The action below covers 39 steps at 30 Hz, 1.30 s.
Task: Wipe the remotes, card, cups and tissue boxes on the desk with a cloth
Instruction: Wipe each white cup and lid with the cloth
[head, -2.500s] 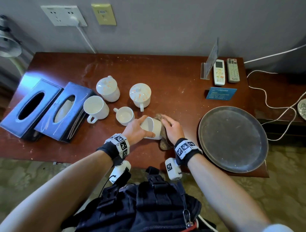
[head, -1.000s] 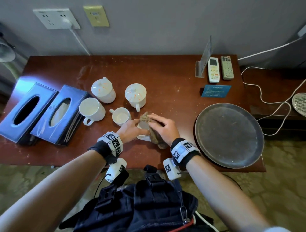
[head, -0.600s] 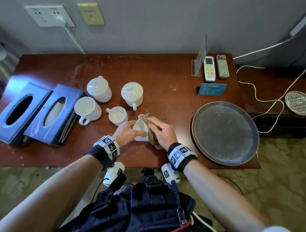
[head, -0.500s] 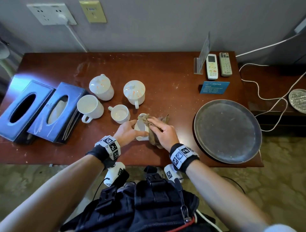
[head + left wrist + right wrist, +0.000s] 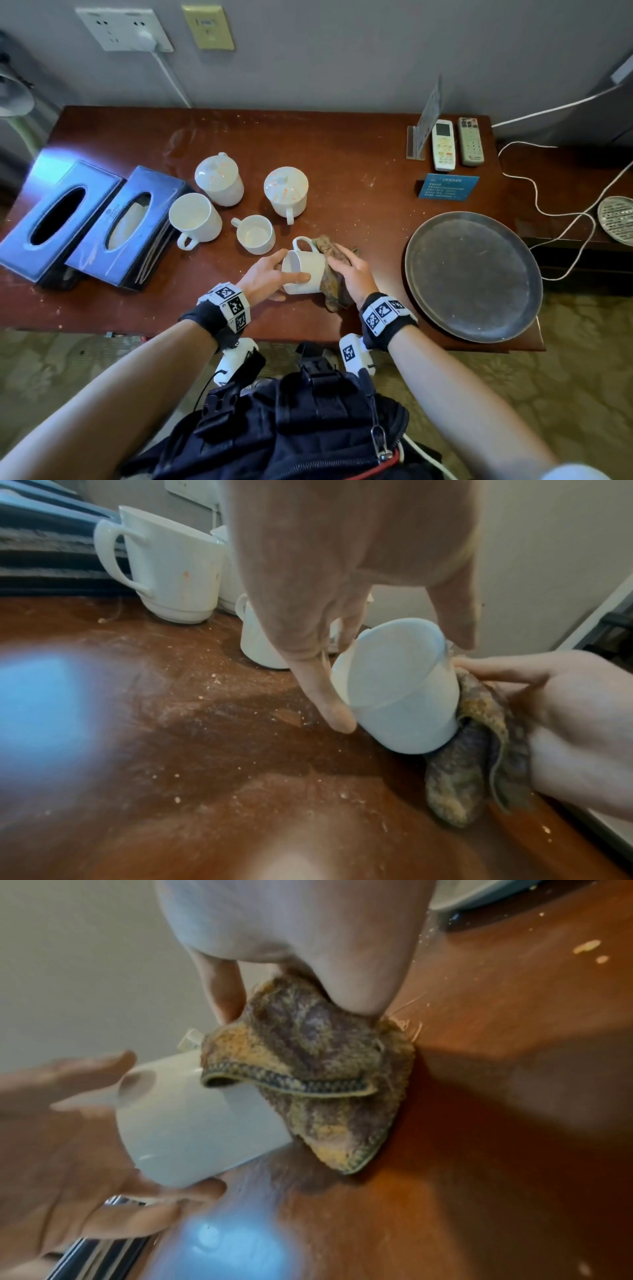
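A white cup [image 5: 305,270] lies tipped on its side near the front edge of the table [image 5: 342,164], its mouth facing nine o'clock and its handle pointing toward twelve. The left hand [image 5: 263,277] holds it at the rim, thumb and fingers curled round the mouth, so that grip is closed on the cup. The right hand [image 5: 352,274] presses a bunched brown cloth [image 5: 334,284] against the cup's base at three o'clock; its fingers wrap over the cloth, a grip closed on it, and the cloth's lower corner touches the table.

At ten o'clock from the held cup stand a small open cup [image 5: 256,234], a bigger mug [image 5: 195,219] and two lidded cups [image 5: 219,178]. Two blue tissue boxes [image 5: 85,219] sit side by side at nine o'clock. Toward two o'clock, by the wall, lie two remotes [image 5: 457,144] beside a clear stand [image 5: 419,137], with a blue card [image 5: 448,186] just in front. A round grey tray [image 5: 472,274] sits at three o'clock.
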Available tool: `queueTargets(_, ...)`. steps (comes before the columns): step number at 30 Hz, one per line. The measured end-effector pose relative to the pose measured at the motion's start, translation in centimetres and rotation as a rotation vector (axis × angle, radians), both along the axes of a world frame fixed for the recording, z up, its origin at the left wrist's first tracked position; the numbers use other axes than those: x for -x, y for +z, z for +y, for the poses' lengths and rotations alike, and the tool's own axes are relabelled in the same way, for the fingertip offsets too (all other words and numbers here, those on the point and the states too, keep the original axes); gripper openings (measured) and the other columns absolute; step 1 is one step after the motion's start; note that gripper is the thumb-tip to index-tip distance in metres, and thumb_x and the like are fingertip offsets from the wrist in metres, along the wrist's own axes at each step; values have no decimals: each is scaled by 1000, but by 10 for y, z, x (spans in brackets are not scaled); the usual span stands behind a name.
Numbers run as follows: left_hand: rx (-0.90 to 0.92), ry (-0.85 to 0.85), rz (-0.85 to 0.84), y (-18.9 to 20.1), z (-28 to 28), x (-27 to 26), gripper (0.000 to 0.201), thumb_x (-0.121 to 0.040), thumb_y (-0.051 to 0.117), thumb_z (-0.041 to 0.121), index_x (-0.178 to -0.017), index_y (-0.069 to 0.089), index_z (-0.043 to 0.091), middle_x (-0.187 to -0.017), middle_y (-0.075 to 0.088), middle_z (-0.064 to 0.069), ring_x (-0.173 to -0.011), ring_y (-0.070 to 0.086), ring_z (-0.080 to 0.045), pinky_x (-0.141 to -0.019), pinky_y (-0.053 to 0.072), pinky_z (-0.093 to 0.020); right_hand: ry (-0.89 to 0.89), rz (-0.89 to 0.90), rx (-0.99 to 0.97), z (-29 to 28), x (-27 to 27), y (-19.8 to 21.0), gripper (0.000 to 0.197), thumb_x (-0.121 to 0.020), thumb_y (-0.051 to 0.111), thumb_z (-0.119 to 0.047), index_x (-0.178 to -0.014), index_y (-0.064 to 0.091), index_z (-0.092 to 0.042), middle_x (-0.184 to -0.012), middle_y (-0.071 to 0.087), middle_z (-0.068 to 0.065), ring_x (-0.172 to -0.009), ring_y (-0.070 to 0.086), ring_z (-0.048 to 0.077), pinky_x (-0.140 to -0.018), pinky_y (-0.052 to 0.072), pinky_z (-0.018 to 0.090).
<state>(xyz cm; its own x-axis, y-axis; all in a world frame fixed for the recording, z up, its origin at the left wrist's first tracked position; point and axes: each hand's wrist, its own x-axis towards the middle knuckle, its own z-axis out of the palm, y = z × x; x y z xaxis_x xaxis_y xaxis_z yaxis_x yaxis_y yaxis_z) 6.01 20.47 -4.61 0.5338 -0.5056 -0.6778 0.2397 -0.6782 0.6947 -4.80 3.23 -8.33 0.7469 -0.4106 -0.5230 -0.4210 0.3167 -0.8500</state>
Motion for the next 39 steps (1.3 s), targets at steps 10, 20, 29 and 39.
queueTargets(10, 8, 98, -134, 1, -9, -1, 88, -67, 85, 42, -142, 44, 22, -126, 59, -7, -108, 63, -23, -81, 61, -41, 411, -146, 452, 5, -2, 32, 39, -99, 55, -25, -137, 54, -33, -151, 41, -13, -141, 33, 5, -119, 21, 27)
queueTargets(20, -24, 66, -258, 0, -8, 6, 80, -74, 85, 35, -141, 45, 25, -124, 51, 4, -114, 51, -18, -98, 47, -38, 274, 36, 554, -3, 5, 17, 40, -100, 52, -26, -140, 53, -25, -146, 49, -5, -138, 42, 15, -117, 29, 30)
queueTargets(29, -54, 59, -226, -2, -1, 7, 87, -71, 86, 34, -146, 42, 27, -140, 51, -1, -126, 48, -22, -102, 43, -37, 434, -55, 858, 4, 14, 13, 39, -99, 53, -17, -136, 57, -29, -148, 47, -4, -134, 46, 18, -116, 31, 33)
queueTargets(39, -70, 11, -244, 0, -3, 7, 94, -77, 83, 33, -154, 30, 22, -155, 40, -5, -139, 40, -24, -107, 35, -33, 363, -152, 926, 22, 13, 24, 36, -96, 58, -14, -130, 62, -26, -144, 52, -1, -129, 52, 17, -112, 37, 30)
